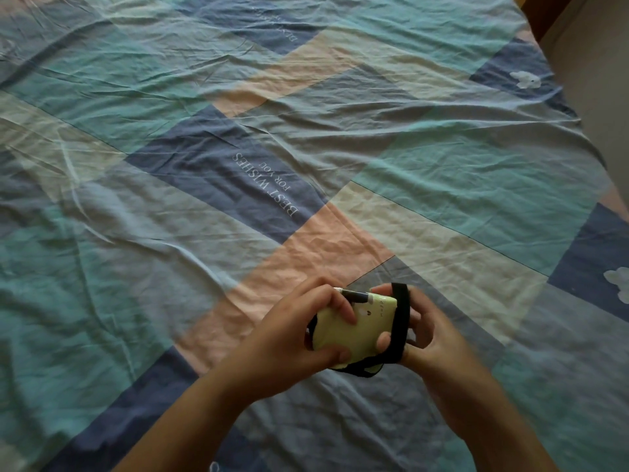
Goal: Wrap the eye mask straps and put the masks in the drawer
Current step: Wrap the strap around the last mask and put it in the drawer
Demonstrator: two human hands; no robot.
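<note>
At five o'clock over the bedsheet (238,131), the left hand (292,338) clamps the folded mask (360,332); the right hand (429,332) loops the strap (401,318) around. Keep tension, lay turns flat.

A home bedroom is showing here: a bed (238,148) is filling nearly the whole view, a wrinkled patchwork sheet (442,185) printed "BEST WISHES FOR YOU" is lying across it, and a pale wall (599,63) is running along its far right edge.
</note>
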